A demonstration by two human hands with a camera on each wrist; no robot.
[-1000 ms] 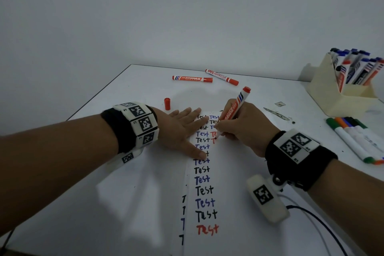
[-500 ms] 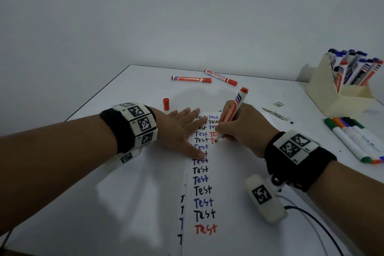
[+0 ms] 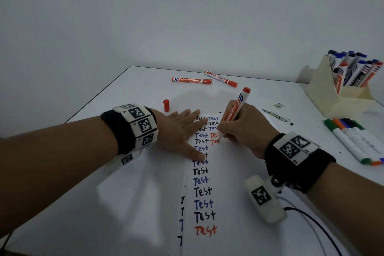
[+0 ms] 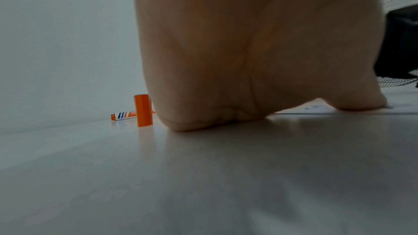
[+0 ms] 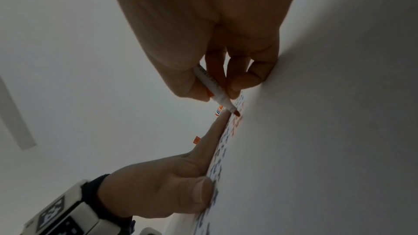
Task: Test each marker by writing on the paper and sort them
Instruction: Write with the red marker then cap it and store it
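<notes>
The right hand [image 3: 247, 129] has its grip pinched low on the light, rigid, smooth-barrelled red marker [image 3: 233, 112], tip on the paper [image 3: 228, 183], which the left hand [image 3: 182, 131] pins flat with straight fingers on the tabletop [image 3: 135, 93].

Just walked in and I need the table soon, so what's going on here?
A person is testing markers. The right hand grips an uncapped red whiteboard marker, its tip on the white paper sheet, writing another red "Test". The left hand lies flat, holding the sheet down. The small red cap stands nearby on the white table.
</notes>
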